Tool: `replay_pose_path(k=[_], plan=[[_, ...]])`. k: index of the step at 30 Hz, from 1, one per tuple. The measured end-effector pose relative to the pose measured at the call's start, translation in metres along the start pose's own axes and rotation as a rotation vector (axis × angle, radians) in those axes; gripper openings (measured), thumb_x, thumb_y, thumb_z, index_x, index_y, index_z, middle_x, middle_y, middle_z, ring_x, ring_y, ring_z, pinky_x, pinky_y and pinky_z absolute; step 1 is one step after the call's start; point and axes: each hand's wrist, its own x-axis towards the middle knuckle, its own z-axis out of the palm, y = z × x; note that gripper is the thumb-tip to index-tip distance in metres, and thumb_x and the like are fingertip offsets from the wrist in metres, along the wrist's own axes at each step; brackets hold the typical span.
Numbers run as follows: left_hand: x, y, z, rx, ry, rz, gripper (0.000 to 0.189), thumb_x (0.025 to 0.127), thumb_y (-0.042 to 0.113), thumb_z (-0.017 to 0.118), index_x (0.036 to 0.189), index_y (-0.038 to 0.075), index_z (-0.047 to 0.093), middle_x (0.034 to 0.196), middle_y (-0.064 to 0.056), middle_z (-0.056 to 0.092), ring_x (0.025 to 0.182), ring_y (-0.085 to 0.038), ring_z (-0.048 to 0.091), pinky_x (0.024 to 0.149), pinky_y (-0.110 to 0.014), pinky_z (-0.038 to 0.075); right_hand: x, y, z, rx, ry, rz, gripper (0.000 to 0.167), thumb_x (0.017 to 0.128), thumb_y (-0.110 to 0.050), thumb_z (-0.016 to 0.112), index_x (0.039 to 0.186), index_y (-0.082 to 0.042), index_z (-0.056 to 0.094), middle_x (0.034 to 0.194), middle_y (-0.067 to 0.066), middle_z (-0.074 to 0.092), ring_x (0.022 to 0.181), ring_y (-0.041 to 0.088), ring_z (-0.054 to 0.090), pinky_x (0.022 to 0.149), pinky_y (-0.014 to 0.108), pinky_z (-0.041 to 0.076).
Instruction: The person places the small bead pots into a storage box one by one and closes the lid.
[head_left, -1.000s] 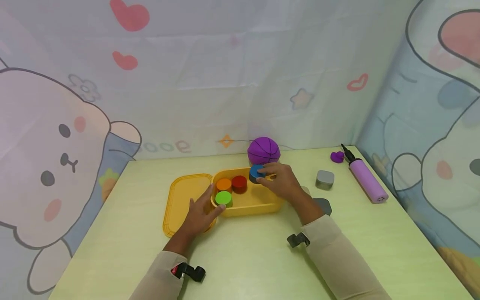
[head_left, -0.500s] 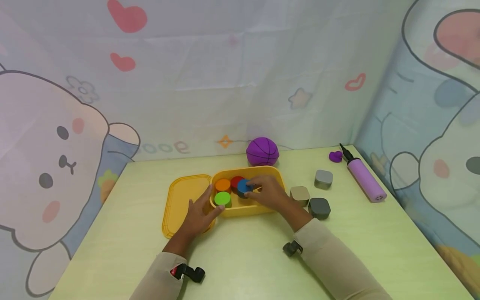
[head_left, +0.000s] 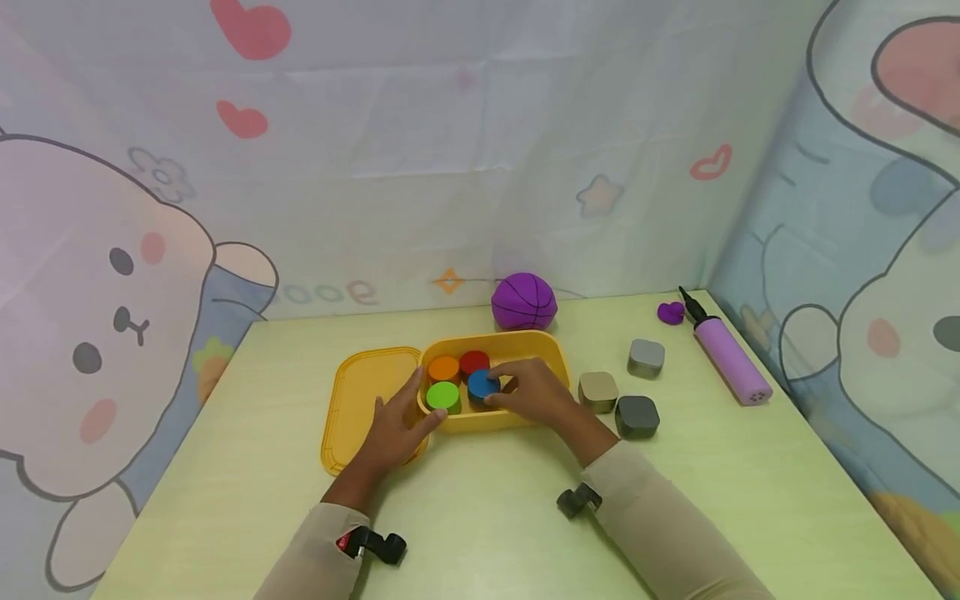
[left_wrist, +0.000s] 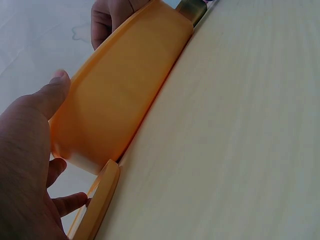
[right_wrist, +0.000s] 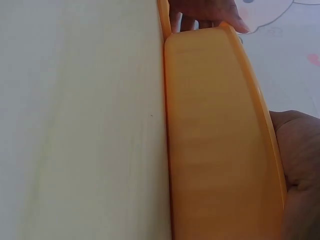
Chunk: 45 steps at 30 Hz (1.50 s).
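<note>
In the head view, a yellow box holds an orange round block, a red one, a green one and a blue round block. My right hand reaches into the box and pinches the blue block between thumb and fingers, beside the green one. My left hand rests at the box's left end, thumb along the front rim and fingers fairly straight. The left wrist view shows that thumb against the box wall. The box hides the blocks in both wrist views.
A yellow lid lies left of the box, partly under my left hand. Right of it stand beige, dark grey and light grey blocks. A purple ball sits behind; a purple pump lies far right.
My right hand has brought the blue block left and down, from over the box's back right to beside the green block. The left hand has stayed at the box's end.
</note>
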Motion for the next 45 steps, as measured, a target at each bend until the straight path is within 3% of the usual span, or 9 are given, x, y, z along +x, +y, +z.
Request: replay_pose_path(k=[7, 24, 36, 45], plan=[[-0.0018, 0.0023, -0.0012, -0.001, -0.009, -0.008, 0.089, 0.106, 0.046, 0.068, 0.176, 0.015, 0.022, 0.181, -0.008, 0.028, 0.169, -0.037, 0.026, 0.130, -0.080, -0.009, 0.0007, -0.0006, 0.0011, -0.016, -0.030, 0.025, 0.039, 0.093, -0.024, 0.090, 0.129, -0.012, 0.082, 0.127, 0.008, 0.082, 0.086, 0.014, 0.080, 0.076, 0.029, 0.066], [-0.0008, 0.0037, -0.0011, -0.003, -0.009, -0.005, 0.089, 0.106, 0.047, 0.069, 0.176, 0.015, 0.023, 0.181, -0.006, 0.028, 0.169, -0.036, 0.026, 0.129, -0.080, -0.008, 0.0036, -0.0007, 0.0011, -0.060, -0.046, 0.033, 0.039, 0.091, -0.026, 0.091, 0.125, -0.008, 0.083, 0.126, 0.008, 0.082, 0.095, 0.018, 0.081, 0.090, 0.039, 0.067], [-0.0006, 0.0018, -0.0006, -0.005, -0.008, -0.016, 0.089, 0.106, 0.048, 0.069, 0.176, 0.017, 0.023, 0.181, -0.005, 0.028, 0.169, -0.035, 0.026, 0.130, -0.079, -0.009, 0.0031, -0.0030, 0.0019, -0.020, -0.055, 0.098, 0.039, 0.092, -0.023, 0.090, 0.127, -0.009, 0.082, 0.132, 0.010, 0.080, 0.098, 0.022, 0.083, 0.085, 0.036, 0.068], [-0.0018, 0.0029, -0.0011, -0.016, -0.006, -0.011, 0.089, 0.106, 0.047, 0.069, 0.176, 0.017, 0.023, 0.181, -0.004, 0.029, 0.169, -0.034, 0.026, 0.130, -0.078, -0.010, 0.0012, -0.0018, 0.0014, -0.013, -0.037, 0.034, 0.034, 0.096, -0.022, 0.085, 0.126, -0.006, 0.082, 0.128, 0.016, 0.080, 0.101, 0.028, 0.084, 0.085, 0.039, 0.069]])
